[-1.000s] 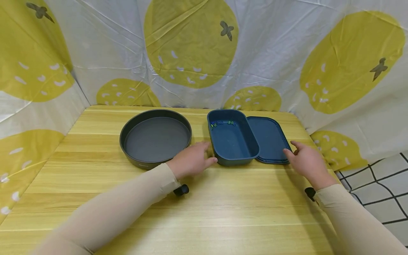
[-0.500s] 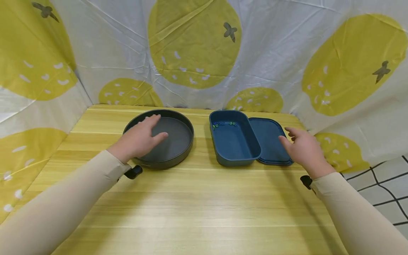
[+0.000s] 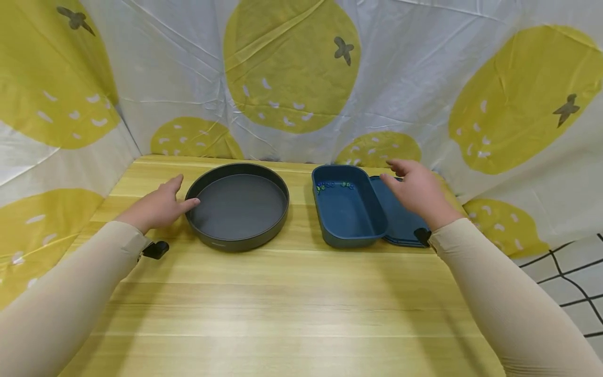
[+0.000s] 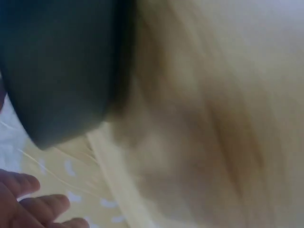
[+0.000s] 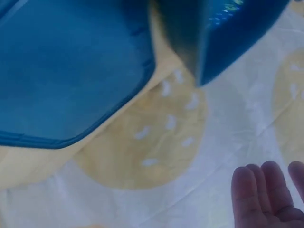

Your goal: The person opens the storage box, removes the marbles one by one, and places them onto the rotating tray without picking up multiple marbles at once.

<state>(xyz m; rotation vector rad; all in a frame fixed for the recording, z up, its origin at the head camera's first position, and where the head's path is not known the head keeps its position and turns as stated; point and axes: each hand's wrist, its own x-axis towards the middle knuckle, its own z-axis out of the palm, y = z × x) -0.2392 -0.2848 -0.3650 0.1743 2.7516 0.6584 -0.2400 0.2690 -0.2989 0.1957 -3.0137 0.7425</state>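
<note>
My left hand [image 3: 160,205] hovers beside the left rim of a round dark-grey cake pan [image 3: 242,207], fingers extended and thumb reaching toward the rim. Whether the thumb touches it I cannot tell. In the left wrist view the pan's side [image 4: 61,71] is blurred. My right hand [image 3: 419,191] is held above a flat blue lid [image 3: 402,225], with its fingers loosely extended and nothing in them. Left of that hand stands a deep blue rectangular container [image 3: 353,241]. Several small green and blue beads [image 3: 346,185] lie at its far end. Its right side overlaps the lid.
All these stand toward the back of a wooden table [image 3: 282,303]. A white curtain [image 3: 183,57] with large yellow fruit prints hangs close behind and along both sides. Grid-patterned cloth [image 3: 565,283] shows past the right edge.
My left hand has moved left from beside the container, across the pan, to its left side. My right hand has shifted left and away from me, over the lid. The container and pan stay put.
</note>
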